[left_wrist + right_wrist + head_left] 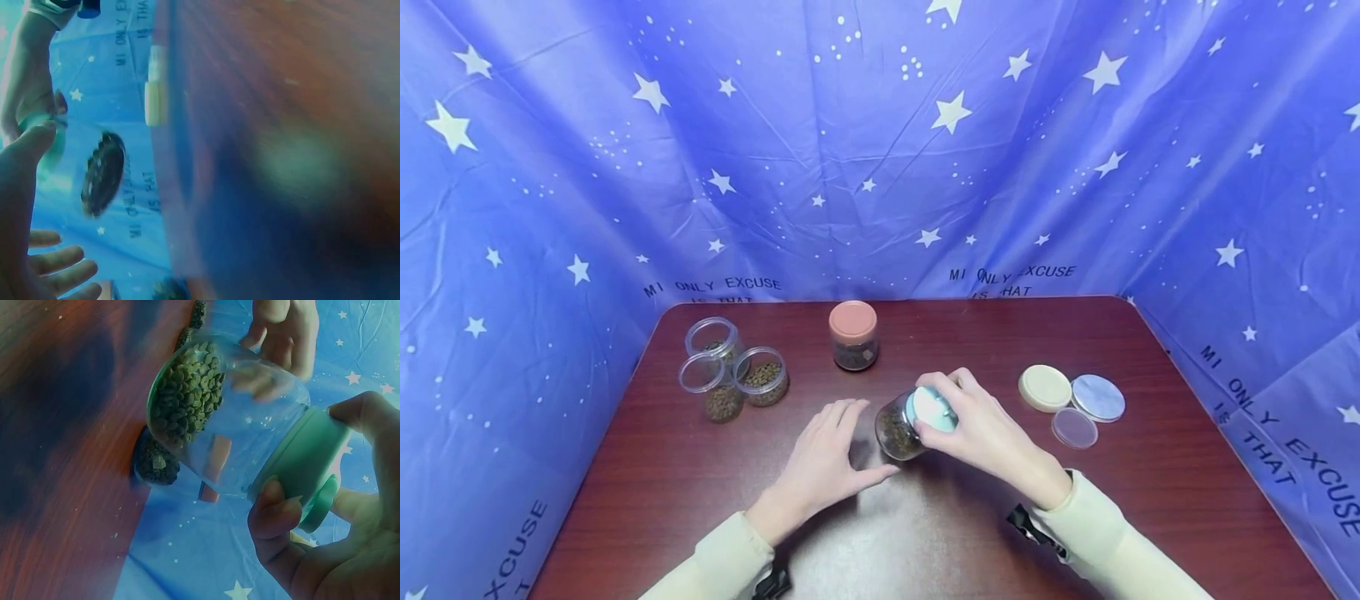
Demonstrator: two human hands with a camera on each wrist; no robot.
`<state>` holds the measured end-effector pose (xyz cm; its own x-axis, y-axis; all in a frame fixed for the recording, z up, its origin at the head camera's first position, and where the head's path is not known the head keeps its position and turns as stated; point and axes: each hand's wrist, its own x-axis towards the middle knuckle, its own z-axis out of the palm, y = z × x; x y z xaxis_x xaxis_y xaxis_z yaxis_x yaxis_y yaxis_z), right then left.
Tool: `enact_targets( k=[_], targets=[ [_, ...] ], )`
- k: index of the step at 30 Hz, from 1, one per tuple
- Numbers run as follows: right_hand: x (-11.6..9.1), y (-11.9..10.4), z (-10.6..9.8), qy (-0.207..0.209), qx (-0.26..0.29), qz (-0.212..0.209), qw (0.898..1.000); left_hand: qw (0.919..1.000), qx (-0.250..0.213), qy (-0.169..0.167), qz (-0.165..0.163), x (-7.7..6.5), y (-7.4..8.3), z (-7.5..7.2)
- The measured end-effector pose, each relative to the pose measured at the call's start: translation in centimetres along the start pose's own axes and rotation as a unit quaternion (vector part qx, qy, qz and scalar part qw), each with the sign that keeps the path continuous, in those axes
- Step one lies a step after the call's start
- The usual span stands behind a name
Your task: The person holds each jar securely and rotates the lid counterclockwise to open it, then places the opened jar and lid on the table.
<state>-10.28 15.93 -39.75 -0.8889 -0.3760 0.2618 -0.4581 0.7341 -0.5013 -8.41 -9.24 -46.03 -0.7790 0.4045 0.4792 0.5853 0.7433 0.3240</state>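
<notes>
My right hand (pixel 981 421) grips a clear jar (pixel 231 419) by its mint-green lid (pixel 300 462), thumb and fingers around the lid's rim. The jar is tilted and appears raised off the table, with brownish-green pellets (pixel 190 390) gathered toward its base. Just to the left, my left hand (pixel 820 458) is spread, thumb apart from the fingers, and holds nothing. In the left wrist view, its extended fingers (pixel 65 265) sit below the jar's dark pellets (pixel 103 175).
Behind the hands stands a jar with a coral lid (pixel 853 323). Three lidless clear jars with pellets (pixel 763 379) cluster at the left. A cream lid (pixel 1045 387), a bluish-white lid (pixel 1098 397) and a clear lid (pixel 1075 427) lie at the right on the reddish-brown table (pixel 647 500).
</notes>
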Motion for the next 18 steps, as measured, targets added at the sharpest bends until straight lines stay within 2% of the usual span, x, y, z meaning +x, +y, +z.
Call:
enact_targets(
  k=[3, 7, 12, 18],
  targets=[
    [0.0, -0.1, 0.1, 0.000, 0.002, 0.000, 1.000, 0.9996, -0.030, -0.004, 0.000, 1.4, 0.4, 0.3],
    [0.0, -0.3, 0.3, -0.004, 0.004, 0.003, 1.000, 0.9969, -0.074, -0.027, -0.008, 2.8, 0.9, 0.8],
    [0.1, -0.6, 0.4, -0.002, 0.001, 0.004, 1.000, 0.9908, -0.123, -0.050, -0.028, 3.2, 1.6, 1.7],
    [0.2, -0.7, 0.2, 0.000, 0.000, 0.002, 1.000, 0.9894, -0.136, -0.036, -0.038, 3.3, 1.8, 2.6]
  ],
)
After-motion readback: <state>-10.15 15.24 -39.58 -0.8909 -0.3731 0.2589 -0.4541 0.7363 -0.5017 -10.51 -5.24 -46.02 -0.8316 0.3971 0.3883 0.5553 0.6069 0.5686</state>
